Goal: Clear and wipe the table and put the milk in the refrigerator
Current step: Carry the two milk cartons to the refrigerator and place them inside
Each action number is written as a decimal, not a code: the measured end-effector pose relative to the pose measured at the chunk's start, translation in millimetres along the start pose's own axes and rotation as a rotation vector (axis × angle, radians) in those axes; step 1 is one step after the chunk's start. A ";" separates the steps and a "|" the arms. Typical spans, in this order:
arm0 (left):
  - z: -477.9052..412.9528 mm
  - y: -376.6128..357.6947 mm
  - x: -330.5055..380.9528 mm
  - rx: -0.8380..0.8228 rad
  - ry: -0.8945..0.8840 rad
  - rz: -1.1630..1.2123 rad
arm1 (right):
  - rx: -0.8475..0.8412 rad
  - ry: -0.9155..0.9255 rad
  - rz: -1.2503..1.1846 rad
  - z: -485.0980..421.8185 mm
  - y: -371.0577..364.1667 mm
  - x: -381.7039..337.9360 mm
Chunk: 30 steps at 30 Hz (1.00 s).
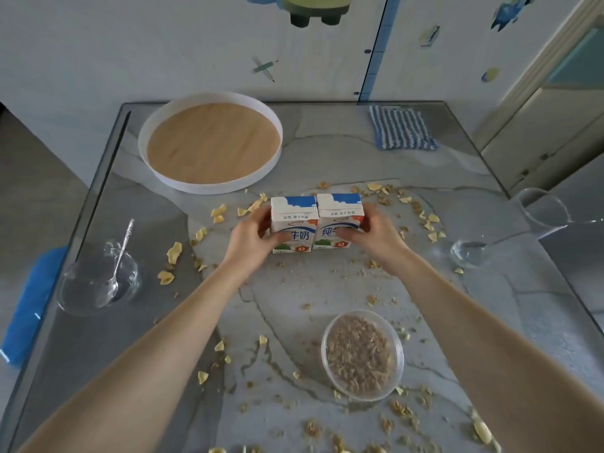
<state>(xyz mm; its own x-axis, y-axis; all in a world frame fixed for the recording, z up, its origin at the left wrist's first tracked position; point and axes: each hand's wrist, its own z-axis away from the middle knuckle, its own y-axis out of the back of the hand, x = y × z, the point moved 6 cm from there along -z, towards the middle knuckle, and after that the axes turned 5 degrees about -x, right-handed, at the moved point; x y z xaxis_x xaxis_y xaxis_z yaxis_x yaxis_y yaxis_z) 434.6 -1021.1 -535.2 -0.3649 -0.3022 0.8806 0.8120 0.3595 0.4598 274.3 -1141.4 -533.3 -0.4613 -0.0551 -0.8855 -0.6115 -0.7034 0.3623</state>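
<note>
Head view: two upright blue-and-white milk cartons, touching on the crumb-strewn counter (343,152), are gripped: left carton (294,212) by the left hand (251,238), right carton (340,210) by the right hand (376,233).

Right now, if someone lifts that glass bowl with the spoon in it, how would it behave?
The glass bowl looks rigid and likely breakable, probably slick. The spoon leans loosely on its rim, so it may slide or clatter if tilted.

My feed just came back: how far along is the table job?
Nothing looks finished: crumbs litter the table. In hand: left hand grips the left milk carton, right hand the right milk carton, both standing. Left: refrigerating them, clearing the cereal bowl, spoon and glass, then wiping with the cloth.
</note>
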 end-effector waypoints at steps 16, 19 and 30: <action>37.8 71.6 139.2 -0.003 -0.155 0.283 | 0.103 0.077 -0.245 82.3 46.9 -126.9; 49.1 87.8 177.7 -0.019 -0.195 0.325 | 0.136 0.122 -0.271 108.5 59.4 -161.6; 99.5 102.6 305.8 -0.138 -0.304 0.466 | 0.388 0.227 -0.187 217.9 124.4 -250.2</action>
<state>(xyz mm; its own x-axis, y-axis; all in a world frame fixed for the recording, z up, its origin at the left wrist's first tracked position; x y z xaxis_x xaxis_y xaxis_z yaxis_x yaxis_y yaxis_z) 361.1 -988.8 -207.4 -0.0519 0.1354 0.9894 0.9629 0.2696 0.0136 173.5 -1060.7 -203.3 -0.1951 -0.1363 -0.9713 -0.8850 -0.4023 0.2343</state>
